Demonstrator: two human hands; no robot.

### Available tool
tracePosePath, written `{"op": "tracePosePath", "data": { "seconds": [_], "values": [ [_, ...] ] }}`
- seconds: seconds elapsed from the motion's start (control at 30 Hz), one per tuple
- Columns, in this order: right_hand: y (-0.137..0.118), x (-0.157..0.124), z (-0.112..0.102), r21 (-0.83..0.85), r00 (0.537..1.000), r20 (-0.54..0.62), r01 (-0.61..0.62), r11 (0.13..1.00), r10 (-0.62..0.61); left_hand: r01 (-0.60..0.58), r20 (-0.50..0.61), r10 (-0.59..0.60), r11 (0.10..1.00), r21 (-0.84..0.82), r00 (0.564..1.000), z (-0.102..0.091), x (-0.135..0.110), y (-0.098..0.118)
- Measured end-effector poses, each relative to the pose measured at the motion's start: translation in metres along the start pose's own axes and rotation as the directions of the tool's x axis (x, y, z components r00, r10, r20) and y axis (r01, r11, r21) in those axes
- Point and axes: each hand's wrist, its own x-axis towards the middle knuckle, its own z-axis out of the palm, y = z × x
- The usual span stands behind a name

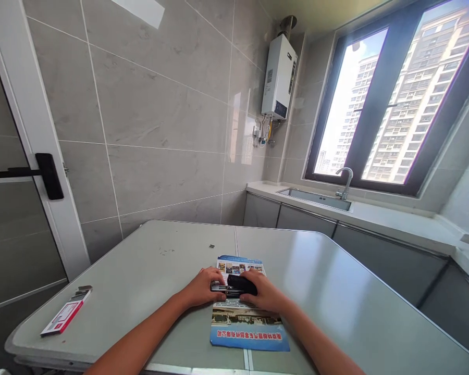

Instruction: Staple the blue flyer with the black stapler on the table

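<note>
A black stapler (238,285) lies on a blue printed leaflet (247,323) in the middle of the grey table (148,271). My right hand (264,292) is wrapped over the stapler's black top from the right. My left hand (203,286) pinches the stapler's metal front end from the left. Both hands rest on the leaflet, and the stapler's underside is hidden by them.
A red and white small box (66,315) lies near the table's left edge. A tiny metal bit (211,246) sits on the table beyond the leaflet. A counter with sink and tap (346,183) runs under the window, and a door with a black handle (47,176) stands at left.
</note>
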Motion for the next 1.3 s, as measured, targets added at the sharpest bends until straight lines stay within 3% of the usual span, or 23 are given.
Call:
{"op": "tracePosePath", "data": {
  "seconds": [0.1,0.2,0.33,0.4,0.47,0.63,0.73,0.9,1.13,1.3],
  "values": [
    [0.0,-0.003,0.006,-0.04,1.0,-0.009,-0.015,0.999,0.015,-0.024,-0.088,0.012,0.991,-0.135,0.996,-0.002,0.004,-0.004],
    [0.0,-0.005,0.004,-0.11,0.986,-0.106,0.116,0.987,-0.127,0.0,-0.165,-0.076,0.906,-0.423,0.983,0.0,0.009,-0.009],
    [0.001,-0.006,0.0,-0.342,0.898,-0.228,0.288,0.895,-0.376,0.08,-0.057,-0.176,0.684,-0.725,0.983,0.006,0.009,-0.011],
    [0.002,-0.007,0.001,-0.453,0.852,-0.254,0.314,0.834,-0.458,0.14,0.035,-0.183,0.602,-0.786,0.983,0.006,0.006,-0.008],
    [0.003,-0.008,0.004,-0.522,0.84,-0.236,0.315,0.793,-0.489,0.188,0.099,-0.187,0.547,-0.816,0.977,0.004,0.004,-0.004],
    [-0.002,-0.013,0.006,-0.549,0.869,-0.17,0.308,0.777,-0.465,0.268,0.163,-0.263,0.439,-0.858,0.951,-0.002,0.003,-0.002],
    [-0.004,-0.014,0.005,-0.574,0.862,-0.162,0.313,0.756,-0.48,0.295,0.189,-0.289,0.387,-0.874,0.939,-0.002,0.004,-0.005],
    [-0.004,-0.013,0.007,-0.622,0.839,-0.163,0.321,0.714,-0.519,0.325,0.196,-0.332,0.396,-0.859,0.923,-0.002,0.004,-0.007],
    [0.004,-0.004,0.002,-0.466,0.869,-0.371,0.131,0.875,-0.328,0.351,0.208,-0.36,0.396,-0.849,0.909,-0.004,0.005,-0.006],
    [0.014,-0.004,-0.003,-0.315,0.857,-0.484,0.016,0.949,-0.176,0.339,0.208,-0.348,0.378,-0.861,0.914,-0.004,0.006,-0.008]
  ]
}}
